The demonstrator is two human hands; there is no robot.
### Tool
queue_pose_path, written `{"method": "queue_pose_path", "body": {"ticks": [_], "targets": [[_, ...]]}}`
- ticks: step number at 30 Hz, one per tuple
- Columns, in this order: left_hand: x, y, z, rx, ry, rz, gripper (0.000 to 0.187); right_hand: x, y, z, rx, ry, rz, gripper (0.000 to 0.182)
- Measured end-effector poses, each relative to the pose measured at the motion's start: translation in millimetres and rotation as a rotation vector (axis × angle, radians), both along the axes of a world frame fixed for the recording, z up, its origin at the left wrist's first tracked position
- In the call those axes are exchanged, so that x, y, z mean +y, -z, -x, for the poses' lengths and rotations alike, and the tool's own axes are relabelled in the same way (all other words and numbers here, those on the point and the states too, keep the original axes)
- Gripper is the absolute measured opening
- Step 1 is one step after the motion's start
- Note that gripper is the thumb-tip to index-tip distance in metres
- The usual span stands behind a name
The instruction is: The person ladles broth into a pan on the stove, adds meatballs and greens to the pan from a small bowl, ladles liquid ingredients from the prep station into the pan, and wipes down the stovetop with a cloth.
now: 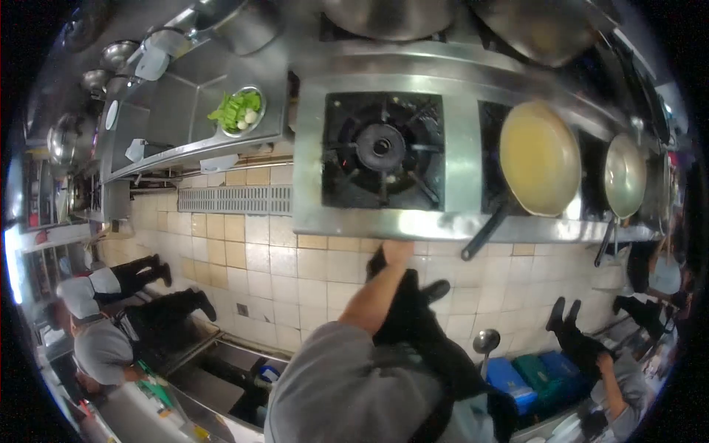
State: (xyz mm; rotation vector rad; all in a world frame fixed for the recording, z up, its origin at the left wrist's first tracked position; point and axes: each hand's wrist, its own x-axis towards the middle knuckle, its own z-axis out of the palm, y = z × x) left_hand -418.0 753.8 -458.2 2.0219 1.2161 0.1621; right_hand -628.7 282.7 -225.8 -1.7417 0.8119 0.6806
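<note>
My left hand (399, 253) reaches to the front edge of the steel stove (369, 221), just below the nearest burner (382, 148). Its fingers are hidden at that edge, and a small orange glow shows inside the burner. My right hand is not in view. On the stove to the right sits a wide pan (540, 159) with a yellowish inside, its black handle (486, 235) jutting over the front edge. A ladle (486, 341) is upright beside my right side, its handle running down out of sight; what holds it cannot be seen.
A plate of green leaves (236, 109) with pale round pieces rests on the left steel counter (177, 96). Another pan (625, 176) is farther right. Blue bins (511, 384) stand at lower right. Co-workers (103, 351) are at left, and another person (617, 376) is at right.
</note>
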Motion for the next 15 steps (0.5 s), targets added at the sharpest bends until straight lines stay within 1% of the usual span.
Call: {"method": "queue_pose_path", "body": {"ticks": [2, 4, 6, 8, 9, 10, 11, 12, 13, 14, 15], "targets": [[3.1, 0.8, 9.5, -0.096, 0.136, 0.040, 0.048, 20.8, 3.4, -11.8, -0.012, -0.023, -0.025, 0.028], [59.0, -128.0, 8.4, 0.442, 0.337, 0.875, 0.046, 36.9, 6.8, -27.9, -0.022, -0.054, -0.066, 0.028], [114.6, -136.5, 45.1, 0.523, 0.582, 1.330, 0.046, 57.0, 12.8, -49.1, -0.041, -0.074, -0.124, 0.027], [196.5, -194.6, 55.8, 0.438, 0.537, 1.340, 0.037, 79.5, 14.7, -67.8, -0.055, -0.065, -0.179, 0.027], [239.5, -202.2, 60.6, 0.261, 0.612, 1.144, 0.035, 89.6, 13.2, -71.8, -0.057, -0.055, -0.211, 0.026], [276.5, -202.3, 59.7, 0.206, 0.357, 0.962, 0.030, 113.9, -2.8, -85.5, -0.008, -0.036, -0.137, 0.024], [317.2, -189.8, 59.0, 0.050, 0.067, 0.858, 0.027, 120.5, 4.2, -86.2, -0.076, -0.028, -0.160, 0.023], [340.6, -199.5, 55.9, -0.456, -0.136, 0.784, 0.022, 125.5, 7.4, -90.5, -0.079, -0.034, -0.160, 0.023], [373.8, -204.7, 36.2, -0.475, -0.353, 0.656, 0.016, 129.2, 9.0, -97.3, -0.064, -0.095, -0.157, 0.030], [399.9, -199.2, 26.8, -0.703, -0.429, 0.480, 0.012, 132.3, 8.5, -101.0, -0.046, -0.151, -0.153, 0.038], [416.6, -221.5, 9.6, -0.737, -0.469, 0.319, 0.019, 137.2, 4.1, -103.7, -0.047, -0.148, -0.149, 0.038]]}}
